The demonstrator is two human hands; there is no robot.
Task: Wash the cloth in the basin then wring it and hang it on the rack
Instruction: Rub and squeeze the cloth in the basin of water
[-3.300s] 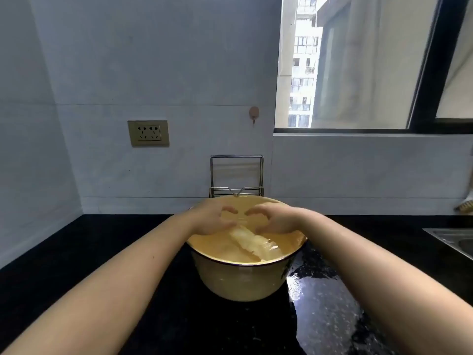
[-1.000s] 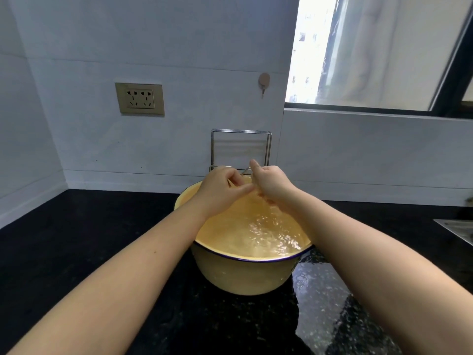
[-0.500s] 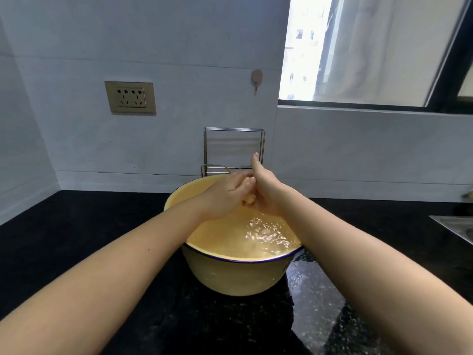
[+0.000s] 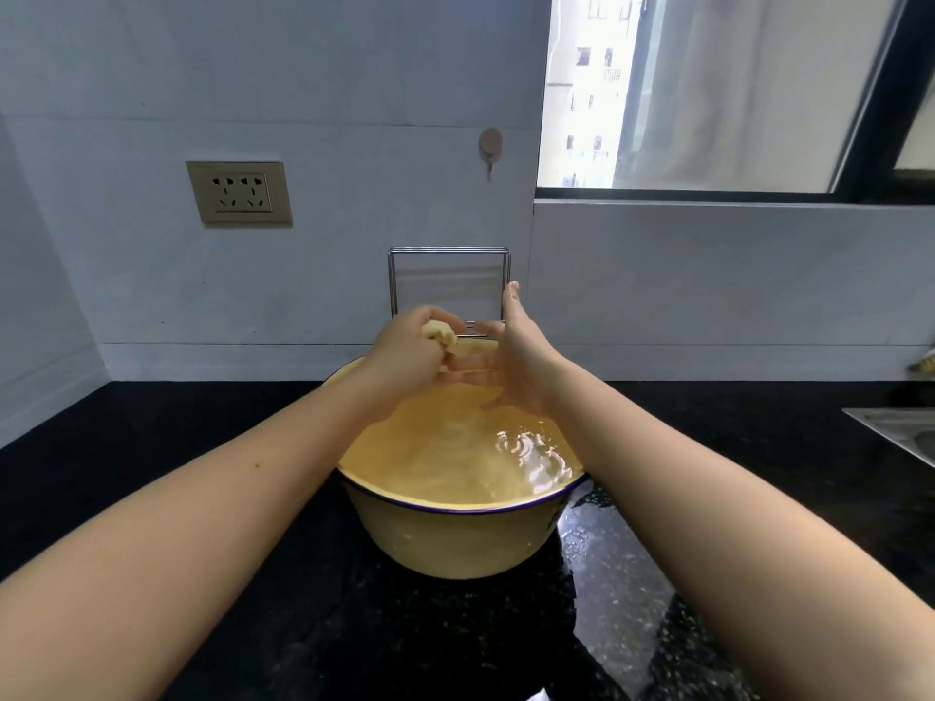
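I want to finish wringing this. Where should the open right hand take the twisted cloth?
Grip the free end of the pale twisted cloth, coming from the right, fingers wrapped around it. It lies as a short horizontal roll above the yellow enamel basin; the left hand clamps its other end, and the right hand is open beside it.

Daylight enters from window (image 4: pixel 708 88) upper right, overexposed. Wall evenly lit, bluish. Glare on water (image 4: pixel 531 457) and wet black counter (image 4: pixel 632 574). Wide-angle bending at edges. Fingers (image 4: pixel 475 369) slightly motion-blurred.
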